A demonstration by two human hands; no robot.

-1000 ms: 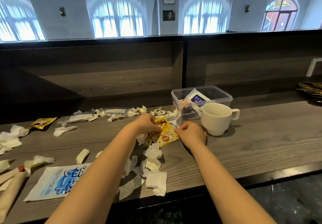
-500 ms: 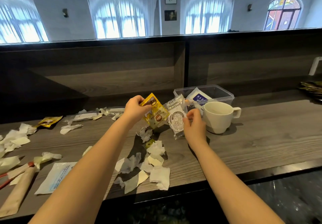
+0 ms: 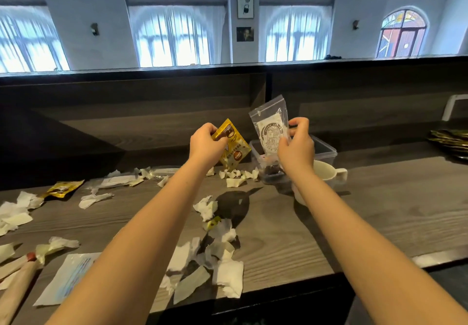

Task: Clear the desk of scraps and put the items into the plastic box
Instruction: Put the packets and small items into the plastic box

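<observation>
Both hands raised, left hand (image 3: 206, 145) gripping yellow snack sachet (image 3: 234, 147), right hand (image 3: 295, 147) pinching clear zip bag (image 3: 271, 127) upright; clear plastic box (image 3: 326, 151) lies directly beneath right hand, toward tabletop's back edge.

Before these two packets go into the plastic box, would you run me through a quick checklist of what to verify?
1. Left hand grips the yellow packet: ok, pinched at its top corner, lifted off the desk.
2. Right hand grips the clear zip bag: ok, held upright above the box.
3. Plastic box open: ok, no lid on it.
4. Room left in the box: cannot tell, the right hand hides most of the inside.
5. White mug clear of the drop path: not ok, it stands right against the box's near side.
6. Desk cleared: not ok, paper scraps and another yellow packet remain.
</observation>
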